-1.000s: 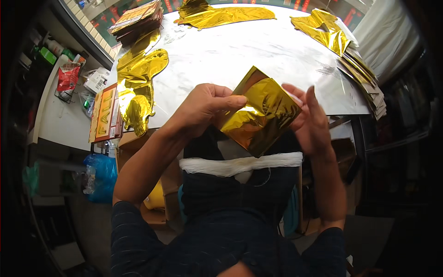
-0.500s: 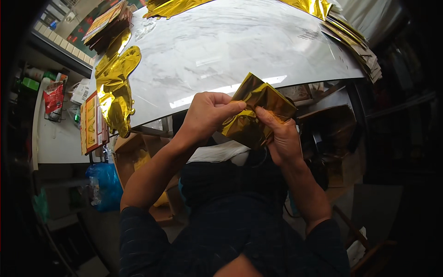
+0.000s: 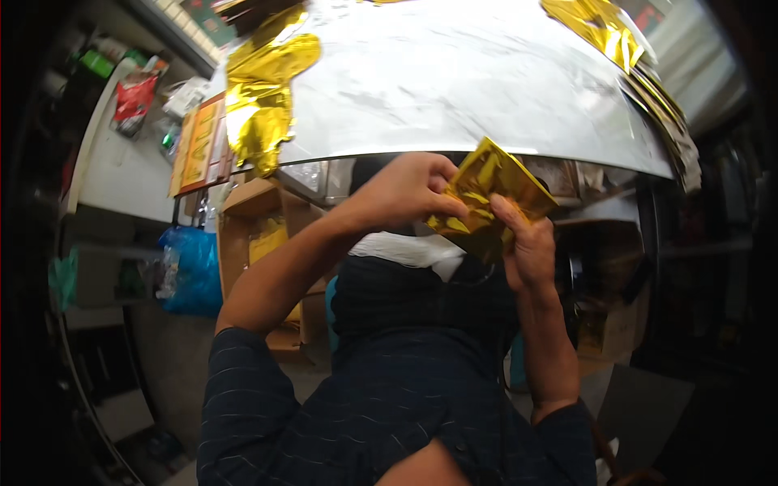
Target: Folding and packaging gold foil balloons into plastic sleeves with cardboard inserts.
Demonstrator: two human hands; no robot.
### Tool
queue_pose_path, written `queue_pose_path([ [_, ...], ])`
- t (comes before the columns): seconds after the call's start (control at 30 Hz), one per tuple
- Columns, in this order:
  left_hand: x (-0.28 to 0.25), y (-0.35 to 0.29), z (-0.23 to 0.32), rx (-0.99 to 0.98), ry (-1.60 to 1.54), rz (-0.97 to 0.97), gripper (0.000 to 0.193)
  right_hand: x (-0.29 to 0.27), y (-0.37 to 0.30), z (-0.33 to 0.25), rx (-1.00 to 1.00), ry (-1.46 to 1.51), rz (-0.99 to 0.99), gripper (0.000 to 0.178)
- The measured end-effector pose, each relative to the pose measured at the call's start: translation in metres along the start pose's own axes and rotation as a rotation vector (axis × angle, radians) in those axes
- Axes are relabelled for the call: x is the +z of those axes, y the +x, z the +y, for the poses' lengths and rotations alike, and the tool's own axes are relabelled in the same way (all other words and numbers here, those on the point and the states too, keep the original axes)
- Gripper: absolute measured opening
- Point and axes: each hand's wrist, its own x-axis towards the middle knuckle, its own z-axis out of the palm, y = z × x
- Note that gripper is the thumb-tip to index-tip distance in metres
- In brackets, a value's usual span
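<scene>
Just below the table's near edge I hold up a gold foil balloon (image 3: 480, 188), folded flat into a rough square and creased. My right hand (image 3: 528, 239) grips its right side, thumb pressed on the face and the other fingers behind. At the left edge of the foil, my left hand (image 3: 409, 193) is closed, thumb and fingers pinching it; the fingertips are partly hidden. More flat gold foil balloons (image 3: 263, 101) lie spread along the left side of the white table (image 3: 438, 81).
Gold foil (image 3: 596, 28) and a stack of flat packets (image 3: 660, 109) line the table's right edge. Orange printed packages (image 3: 201, 146) hang at the left edge. Below stand an open cardboard box (image 3: 243, 235) and a blue plastic bag (image 3: 193, 267). A red packet (image 3: 135, 99) sits on the side shelf.
The view has shifted, so the table sits higher in it. My left hand has turned over the foil's left edge. The right hand keeps its grip, and the foil still looks folded.
</scene>
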Motion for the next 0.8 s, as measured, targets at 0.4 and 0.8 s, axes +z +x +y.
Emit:
queue_pose_path([
  [0.4,-0.116,-0.119,-0.022,0.413,0.816,1.177,0.032,0.028,-0.011,0.009,-0.085,-0.157,-0.096,0.032],
  [0.8,-0.328,-0.211,-0.084,-0.423,0.755,1.387,0.048,0.058,0.002,0.026,-0.063,-0.190,-0.160,0.021],
])
